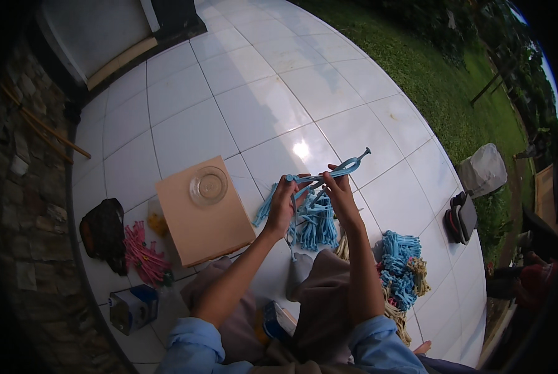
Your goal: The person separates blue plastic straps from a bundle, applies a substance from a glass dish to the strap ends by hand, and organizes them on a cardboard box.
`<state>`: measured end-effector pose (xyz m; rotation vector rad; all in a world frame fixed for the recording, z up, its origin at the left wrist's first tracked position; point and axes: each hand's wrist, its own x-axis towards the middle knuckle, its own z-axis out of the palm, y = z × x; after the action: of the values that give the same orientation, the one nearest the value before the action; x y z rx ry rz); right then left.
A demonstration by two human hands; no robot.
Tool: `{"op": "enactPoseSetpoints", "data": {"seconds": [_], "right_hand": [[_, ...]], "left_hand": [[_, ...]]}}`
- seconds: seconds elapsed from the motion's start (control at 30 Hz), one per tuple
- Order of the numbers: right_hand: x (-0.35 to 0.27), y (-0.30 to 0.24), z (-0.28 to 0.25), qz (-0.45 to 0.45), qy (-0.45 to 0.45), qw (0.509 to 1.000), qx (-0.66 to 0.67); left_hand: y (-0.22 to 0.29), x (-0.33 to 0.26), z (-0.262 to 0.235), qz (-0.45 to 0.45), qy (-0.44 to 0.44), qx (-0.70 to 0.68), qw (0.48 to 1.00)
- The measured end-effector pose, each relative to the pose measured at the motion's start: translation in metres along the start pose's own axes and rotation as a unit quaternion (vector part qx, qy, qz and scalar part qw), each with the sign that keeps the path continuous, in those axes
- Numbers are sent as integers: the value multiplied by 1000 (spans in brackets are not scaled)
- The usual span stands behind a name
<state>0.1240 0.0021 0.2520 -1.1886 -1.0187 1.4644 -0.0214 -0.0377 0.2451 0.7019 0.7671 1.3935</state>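
My two hands hold a blue flip-flop strap (352, 167) in front of me, above the tiled floor. My left hand (281, 209) has its fingers closed round the end with a round plug. Closed on the looped part is my right hand (341, 194), and the other plugged end sticks out beyond it to the upper right. Some of the fingers are hidden behind the strap. Just below my hands lies a heap of blue straps (317, 225). Another bundled blue heap (401, 265), with beige straps (395, 315) beside and under it, is right of my legs.
A tan board-topped box (198, 230) bears a clear glass dish (208, 186). Left of it are pink straps (146, 254), a black bag (103, 234) and a tin (133, 309). A blue-white container (280, 320) stands between my legs. A black case (460, 218) lies right, near the grass.
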Motion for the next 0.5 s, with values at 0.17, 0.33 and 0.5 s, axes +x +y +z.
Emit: {"op": "enactPoseSetpoints", "data": {"seconds": [0.17, 0.33, 0.5], "right_hand": [[-2, -10, -14, -26, -94, 992, 84], [-13, -30, -9, -28, -147, 988, -48], [-3, -4, -16, -125, -100, 963, -216]], "left_hand": [[23, -1, -3, -11, 22, -161, 987], [45, -4, -9, 9, 55, -277, 959], [55, -5, -2, 31, 56, -281, 958]]}}
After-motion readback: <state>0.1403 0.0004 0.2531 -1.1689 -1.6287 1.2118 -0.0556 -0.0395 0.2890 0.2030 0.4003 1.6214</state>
